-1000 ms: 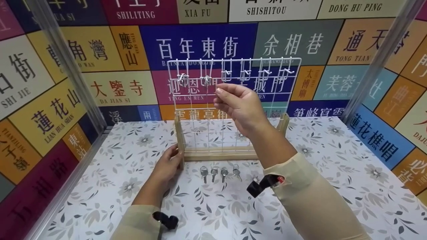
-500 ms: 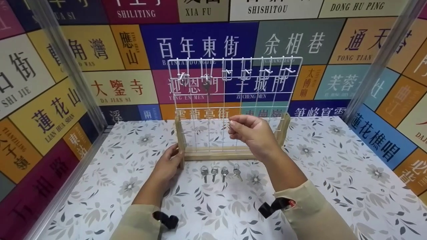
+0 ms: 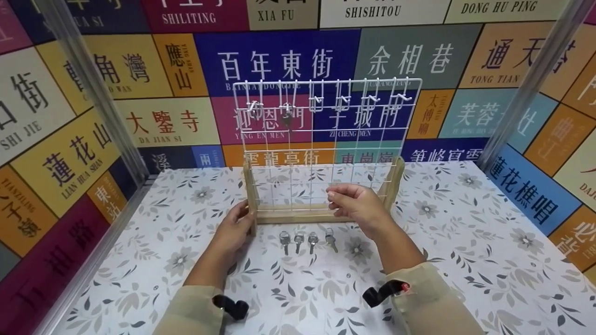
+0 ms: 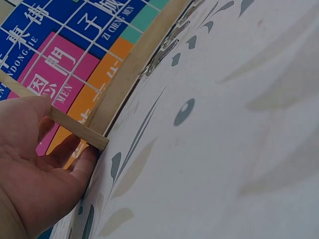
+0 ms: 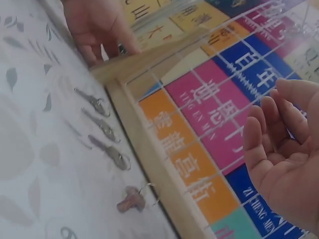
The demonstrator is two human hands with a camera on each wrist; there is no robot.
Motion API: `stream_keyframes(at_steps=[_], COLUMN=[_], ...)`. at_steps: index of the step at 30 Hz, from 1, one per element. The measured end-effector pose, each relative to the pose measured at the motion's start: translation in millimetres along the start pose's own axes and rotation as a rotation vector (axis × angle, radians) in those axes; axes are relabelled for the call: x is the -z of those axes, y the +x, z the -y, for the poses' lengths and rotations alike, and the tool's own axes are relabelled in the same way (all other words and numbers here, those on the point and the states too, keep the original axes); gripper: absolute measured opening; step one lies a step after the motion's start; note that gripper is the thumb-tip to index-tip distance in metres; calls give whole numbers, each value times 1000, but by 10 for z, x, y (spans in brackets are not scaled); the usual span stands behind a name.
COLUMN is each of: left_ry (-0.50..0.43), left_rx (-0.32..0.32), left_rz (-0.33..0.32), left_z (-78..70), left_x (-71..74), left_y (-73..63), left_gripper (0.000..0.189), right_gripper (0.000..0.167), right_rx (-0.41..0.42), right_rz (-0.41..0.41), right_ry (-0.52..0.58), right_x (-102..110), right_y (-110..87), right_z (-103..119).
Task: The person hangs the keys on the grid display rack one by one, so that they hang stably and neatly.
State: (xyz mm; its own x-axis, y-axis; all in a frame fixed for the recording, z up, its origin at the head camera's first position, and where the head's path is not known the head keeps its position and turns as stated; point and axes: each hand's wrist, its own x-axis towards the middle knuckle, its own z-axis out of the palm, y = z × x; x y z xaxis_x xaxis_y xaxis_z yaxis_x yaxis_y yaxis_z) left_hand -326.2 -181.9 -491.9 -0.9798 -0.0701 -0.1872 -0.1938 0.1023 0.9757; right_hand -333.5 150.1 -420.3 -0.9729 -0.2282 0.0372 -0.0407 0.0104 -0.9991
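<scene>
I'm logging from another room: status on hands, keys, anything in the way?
Left hand holding wooden side post. Right hand above table, nothing visible in it. Four keys lying in a row; nothing seen covering them.

White wire grid [image 3: 321,150], pale-wood stand [image 3: 298,217], seemingly silver keys [image 3: 299,240], leaf-patterned whitish tabletop [image 3: 288,298]

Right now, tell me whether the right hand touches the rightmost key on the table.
Apart: the right wrist view shows the wooden base in the gap between the right hand and the rightmost key.
</scene>
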Motion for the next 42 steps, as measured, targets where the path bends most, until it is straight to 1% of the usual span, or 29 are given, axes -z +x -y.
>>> stream_keyframes(at_steps=[7,12,15,19,22,24,28,32,37,40,42], left_ry=[34,33,26,28,25,23,22,30,34,36,40], left_rx=[12,13,6,1,15,29,34,23,15,17,13], left_rz=[9,1,-1,-8,-13,-14,-17,-11,-1,-6,-5], left_z=[-8,7,15,21,26,28,24,23,29,32,33], left_x=[10,1,1,6,11,12,11,10,17,19,20], left_y=[-36,-29,-20,-15,-16,-17,-24,-18,5,26,33], left_gripper=[57,56,56,55,56,56,56,56,55,55,55], right_gripper=[29,38,40,39,37,36,32,31,31,26,22], right_rx=[-69,-134,-154,-168,-192,-222,-261,-243,-191,-185,-198], right_rz=[-26,-20,-2,31,62,82,106,137,175,173,160], right_ry=[-55,-105,-168,-248,-292,-310,-366,-450,-522,-545,-552], right_x=[46,99,133,178,204,215,229,244,254,251,245], right_y=[93,120,121,134,140,138,139,140,137,135,131], right_z=[-304,-500,-565,-624,-663,-678,-691,-692,-689,-681,-674])
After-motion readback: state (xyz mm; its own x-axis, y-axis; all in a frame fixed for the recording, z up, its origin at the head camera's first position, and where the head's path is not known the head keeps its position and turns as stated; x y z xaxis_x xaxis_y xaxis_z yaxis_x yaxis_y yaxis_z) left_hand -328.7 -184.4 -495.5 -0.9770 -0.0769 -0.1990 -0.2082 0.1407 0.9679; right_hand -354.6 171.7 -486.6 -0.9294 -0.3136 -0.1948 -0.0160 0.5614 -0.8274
